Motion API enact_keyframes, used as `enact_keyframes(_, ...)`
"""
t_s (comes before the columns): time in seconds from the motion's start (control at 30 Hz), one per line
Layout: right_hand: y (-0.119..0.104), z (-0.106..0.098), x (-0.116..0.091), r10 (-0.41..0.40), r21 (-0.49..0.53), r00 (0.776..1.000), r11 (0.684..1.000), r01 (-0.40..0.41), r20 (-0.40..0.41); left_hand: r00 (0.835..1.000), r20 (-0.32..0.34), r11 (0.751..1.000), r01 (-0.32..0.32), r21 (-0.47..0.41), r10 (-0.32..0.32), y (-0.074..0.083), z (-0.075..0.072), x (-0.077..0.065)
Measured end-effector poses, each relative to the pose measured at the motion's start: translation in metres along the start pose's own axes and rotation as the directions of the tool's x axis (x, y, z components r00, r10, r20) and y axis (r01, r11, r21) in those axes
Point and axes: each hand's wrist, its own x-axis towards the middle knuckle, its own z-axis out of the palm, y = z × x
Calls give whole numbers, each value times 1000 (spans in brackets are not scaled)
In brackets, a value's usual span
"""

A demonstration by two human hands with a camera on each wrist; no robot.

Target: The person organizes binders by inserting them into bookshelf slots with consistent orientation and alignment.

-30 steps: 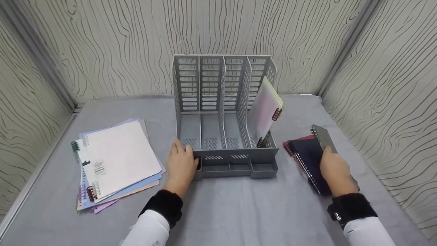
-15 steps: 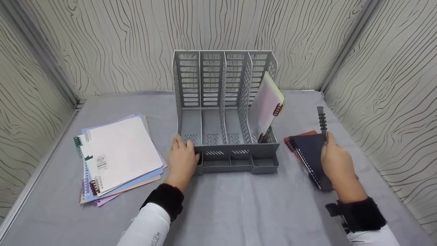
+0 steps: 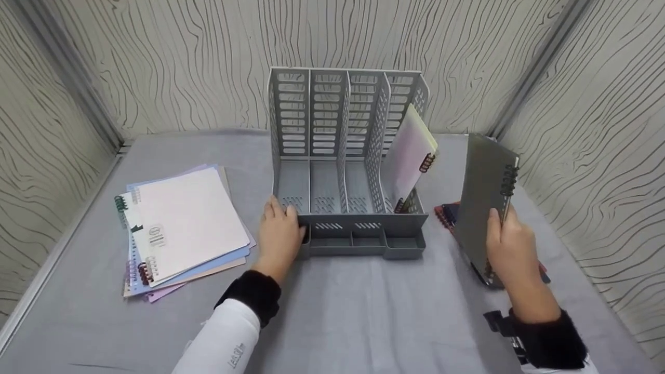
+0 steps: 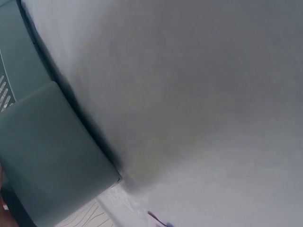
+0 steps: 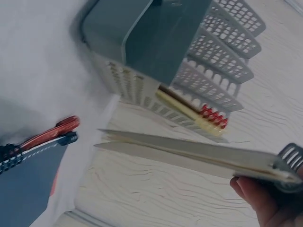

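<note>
A grey file organizer (image 3: 363,222) with upright slots stands at the middle of the table, small trays along its front. At its front left corner my left hand (image 3: 280,239) holds the rim, thumb by the front tray; the left wrist view shows mostly the organizer's outer wall (image 4: 57,151). My right hand (image 3: 514,252) grips a dark grey ring-bound notebook (image 3: 483,192) by its ringed edge, raised and tilted upright. In the right wrist view that notebook (image 5: 189,153) is edge-on, its covers slightly parted. A pink-and-yellow ring notebook (image 3: 408,156) leans in the organizer's rightmost slot.
To the left lies a fanned pile of ring notebooks (image 3: 192,223), white on top, blue, tan and purple below. Beneath the raised notebook, red (image 5: 52,132) and dark blue notebooks (image 5: 33,184) lie on the grey cloth (image 3: 353,311). Patterned panels (image 3: 208,62) enclose the table.
My right hand has lifted the dark grey notebook off the pile on the right and turned it upright, its cover facing left. My left hand stays at the organizer's corner.
</note>
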Motion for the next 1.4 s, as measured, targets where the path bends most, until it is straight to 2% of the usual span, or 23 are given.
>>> enact_keyframes(0.17,-15,-2,1,-24,28,997,999,26,-69,1000,5,1000,4,-4,-4,0,-1,2)
enact_keyframes(0.33,-22,3,3,-43,51,994,998,48,-104,1000,-6,1000,-2,0,2,0,0,0)
enact_keyframes(0.5,-25,9,6,-71,66,989,995,80,-131,1000,-3,1000,2,0,-2,1,-1,-1)
enact_keyframes(0.67,-30,11,7,-62,80,988,994,73,-139,1000,7,1000,2,0,-2,3,-4,1)
enact_keyframes(1.07,-38,19,14,-91,108,978,988,113,-190,1000,-7,1000,-5,-2,5,5,0,5)
enact_keyframes(1.23,-42,31,20,-116,126,967,981,147,-228,1000,-2,1000,-3,-3,3,4,1,3)
enact_keyframes(1.4,-44,53,30,-92,173,959,975,142,-270,1000,-3,1000,-2,9,2,1,1,1)
